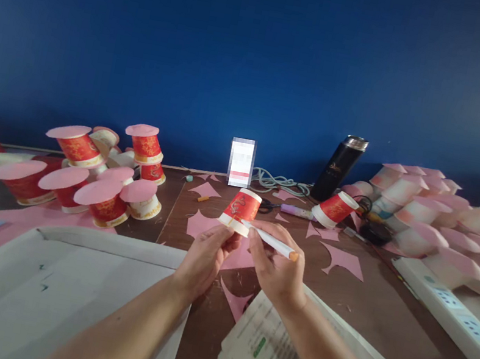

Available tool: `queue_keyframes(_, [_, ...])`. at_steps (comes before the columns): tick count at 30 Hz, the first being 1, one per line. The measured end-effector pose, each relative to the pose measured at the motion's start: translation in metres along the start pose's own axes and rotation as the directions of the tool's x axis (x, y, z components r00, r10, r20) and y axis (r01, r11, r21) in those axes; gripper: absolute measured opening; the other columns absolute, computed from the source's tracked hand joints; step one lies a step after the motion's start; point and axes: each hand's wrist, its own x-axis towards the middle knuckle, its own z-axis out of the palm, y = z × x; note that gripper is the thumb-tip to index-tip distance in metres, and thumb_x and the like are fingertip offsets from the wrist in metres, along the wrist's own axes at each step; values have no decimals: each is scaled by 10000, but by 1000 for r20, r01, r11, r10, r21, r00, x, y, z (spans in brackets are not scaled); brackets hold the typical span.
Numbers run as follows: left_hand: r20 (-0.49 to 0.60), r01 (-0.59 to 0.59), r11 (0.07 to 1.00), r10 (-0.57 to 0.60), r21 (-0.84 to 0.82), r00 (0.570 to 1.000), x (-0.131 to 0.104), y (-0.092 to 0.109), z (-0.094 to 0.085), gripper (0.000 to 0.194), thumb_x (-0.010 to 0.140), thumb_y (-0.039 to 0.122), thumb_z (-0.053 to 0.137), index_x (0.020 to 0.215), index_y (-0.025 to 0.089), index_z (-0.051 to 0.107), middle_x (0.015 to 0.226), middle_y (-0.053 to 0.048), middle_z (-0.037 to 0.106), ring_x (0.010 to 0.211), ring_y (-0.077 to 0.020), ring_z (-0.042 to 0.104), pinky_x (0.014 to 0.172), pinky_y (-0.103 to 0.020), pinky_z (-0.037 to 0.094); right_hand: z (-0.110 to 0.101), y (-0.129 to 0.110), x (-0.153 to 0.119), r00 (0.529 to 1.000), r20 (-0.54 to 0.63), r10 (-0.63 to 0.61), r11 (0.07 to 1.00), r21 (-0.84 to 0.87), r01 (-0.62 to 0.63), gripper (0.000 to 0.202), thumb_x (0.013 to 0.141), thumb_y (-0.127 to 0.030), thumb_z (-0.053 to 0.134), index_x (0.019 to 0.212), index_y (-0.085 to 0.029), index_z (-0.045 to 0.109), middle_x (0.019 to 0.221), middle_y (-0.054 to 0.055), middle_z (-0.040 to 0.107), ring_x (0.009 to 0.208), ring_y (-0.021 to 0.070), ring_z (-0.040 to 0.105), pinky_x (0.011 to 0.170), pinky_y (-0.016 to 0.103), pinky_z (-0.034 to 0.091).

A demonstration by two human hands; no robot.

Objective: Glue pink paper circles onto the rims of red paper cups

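Observation:
A red paper cup (242, 208) with a gold pattern is tilted in front of me, its white rim toward me. My left hand (206, 258) grips it from below by that rim, fingers wrapped round. In my right hand (278, 266) is a white pen (273, 243) with an orange end; its tip meets the cup near the rim. Another red cup (335, 210) leans on the table behind my right hand. Pink paper scraps (343, 261) lie around.
Cups topped with pink discs (102, 195) stand left, and many pale ones (429, 213) right. A black bottle (337, 170), a phone (241, 161), a power strip (452, 316), a white box lid (74, 299) and printed papers (283, 354) surround my arms.

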Motion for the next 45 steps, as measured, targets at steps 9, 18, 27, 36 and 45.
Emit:
queue_keyframes(9, [-62,22,997,-27,-79,998,1,3,1,149,693,247,732,754,124,674,790,-33,611,785,-110,563,753,-237,459,0,2,-1,1000,3,18,1000,-11,-18,166,845,-211,595,995,-217,666,866,29,682,781,160,671,711,272,545])
queue_keyframes(18, [-95,43,989,-56,-139,994,1,5,2,147,668,218,742,747,120,665,795,-35,639,764,-104,585,753,-232,465,1,2,-1,1000,3,22,1000,-14,-22,157,847,-216,594,985,-208,667,855,30,680,762,155,678,692,261,546])
queue_keyframes(27, [-100,37,985,-54,-167,994,2,6,2,137,672,213,733,739,122,656,780,-32,639,754,-105,592,737,-230,469,1,3,-1,1000,-5,18,999,-40,-18,157,846,-209,589,984,-208,664,883,30,685,765,154,681,687,258,547])
queue_keyframes(36, [-114,48,981,-70,-188,991,3,7,2,88,698,192,702,729,122,658,781,-36,646,760,-104,602,730,-222,479,1,4,-1,1000,-6,24,999,-48,-24,161,845,-209,590,988,-210,663,865,26,684,754,153,682,665,251,544])
queue_keyframes(45, [-118,49,980,-72,-193,990,2,8,2,101,697,182,701,765,120,659,778,-38,646,747,-102,603,727,-219,482,1,3,-1,1000,-6,12,999,-47,-12,153,848,-220,583,976,-204,665,860,45,690,780,171,684,654,258,549])
